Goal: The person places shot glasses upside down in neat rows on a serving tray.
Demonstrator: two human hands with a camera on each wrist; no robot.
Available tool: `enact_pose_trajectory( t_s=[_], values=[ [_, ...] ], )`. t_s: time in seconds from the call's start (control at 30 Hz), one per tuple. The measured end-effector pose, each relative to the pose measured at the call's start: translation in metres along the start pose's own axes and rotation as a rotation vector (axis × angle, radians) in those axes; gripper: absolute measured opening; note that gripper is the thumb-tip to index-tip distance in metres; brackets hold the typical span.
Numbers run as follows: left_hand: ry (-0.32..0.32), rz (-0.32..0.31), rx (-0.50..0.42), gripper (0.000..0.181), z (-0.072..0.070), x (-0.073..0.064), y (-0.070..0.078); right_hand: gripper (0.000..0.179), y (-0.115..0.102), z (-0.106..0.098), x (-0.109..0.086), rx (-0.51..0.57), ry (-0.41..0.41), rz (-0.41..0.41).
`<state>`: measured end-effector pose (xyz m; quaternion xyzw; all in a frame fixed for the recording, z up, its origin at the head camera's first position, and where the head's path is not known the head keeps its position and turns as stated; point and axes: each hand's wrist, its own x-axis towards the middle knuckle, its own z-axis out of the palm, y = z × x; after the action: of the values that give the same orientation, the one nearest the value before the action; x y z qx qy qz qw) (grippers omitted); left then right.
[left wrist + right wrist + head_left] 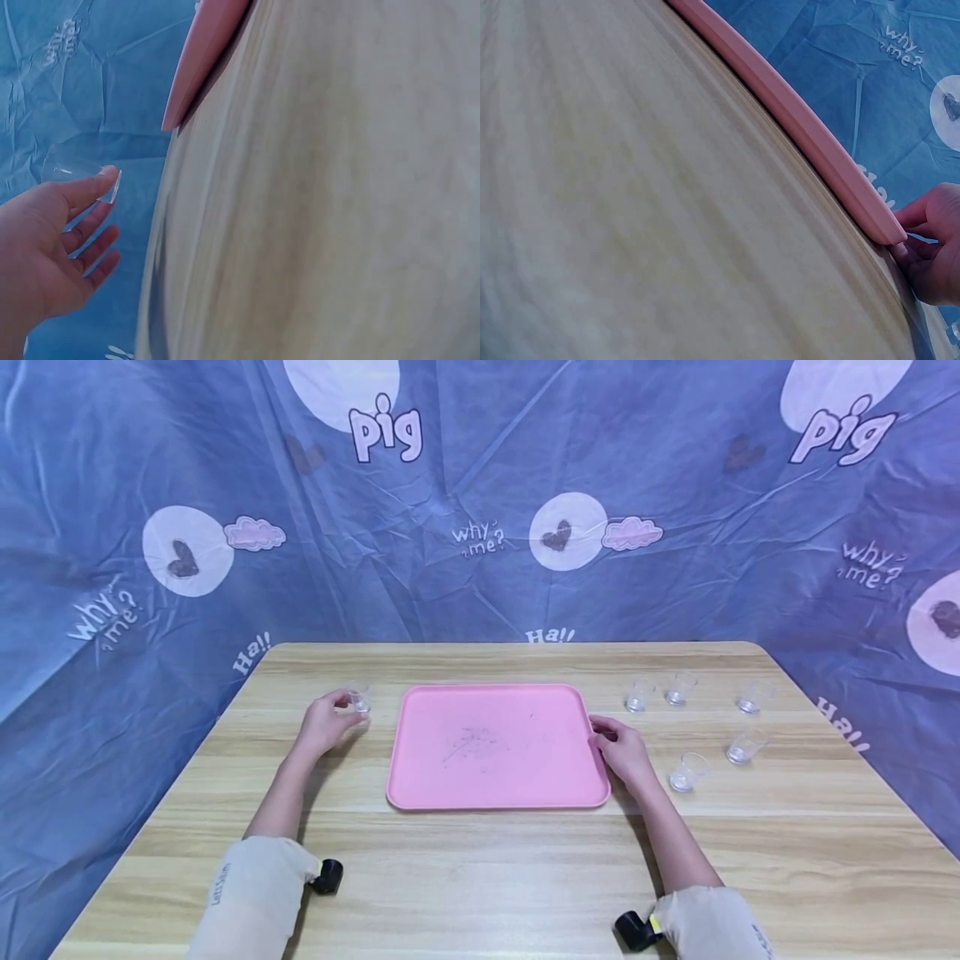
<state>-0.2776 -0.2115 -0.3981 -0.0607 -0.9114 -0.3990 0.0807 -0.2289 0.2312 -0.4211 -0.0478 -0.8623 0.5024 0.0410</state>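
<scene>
In the head view, a pink rectangular tray (491,752) with dark scuff marks lies on the wooden table. Left of it, my left hand (326,724) pinches a small clear cup (360,698) between thumb and fingers. The left wrist view shows that cup (75,171) tilted, with the thumb of the left hand (56,240) on its base end and the other fingers loosely bent below. My right hand (624,752) holds the tray's right rim. From the right wrist, the fingers of the right hand (937,244) are bent at the tray's corner (881,225).
Several similar clear cups stand on the table's right side, among them a near cup (687,772), a back cup (640,695) and a far-right cup (753,697). A blue printed cloth (480,585) hangs behind the wooden table (465,877).
</scene>
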Motion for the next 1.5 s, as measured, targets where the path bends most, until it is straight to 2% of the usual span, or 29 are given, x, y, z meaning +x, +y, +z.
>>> enact_pose_trajectory(
  t_s=[0.23, 0.57, 0.83, 1.23, 1.5],
  values=[
    [-0.003, 0.063, 0.024, 0.030, 0.002, 0.000, 0.014, 0.039, 0.000, 0.001, 0.000, -0.010, 0.000, -0.009],
    [-0.070, 0.046, 0.014, 0.035, 0.010, -0.001, 0.029, 0.038, 0.001, 0.000, -0.001, -0.018, -0.003, -0.001],
    [-0.120, 0.070, 0.017, 0.035, 0.014, -0.003, 0.038, 0.038, 0.001, 0.000, -0.001, -0.013, -0.002, -0.006],
    [-0.120, 0.164, 0.020, 0.029, 0.016, -0.004, 0.041, 0.039, 0.000, 0.000, 0.000, -0.014, 0.005, -0.002],
    [-0.126, 0.176, 0.000, 0.033, 0.018, -0.004, 0.043, 0.039, 0.001, 0.001, 0.001, -0.020, 0.015, 0.002]
  ],
)
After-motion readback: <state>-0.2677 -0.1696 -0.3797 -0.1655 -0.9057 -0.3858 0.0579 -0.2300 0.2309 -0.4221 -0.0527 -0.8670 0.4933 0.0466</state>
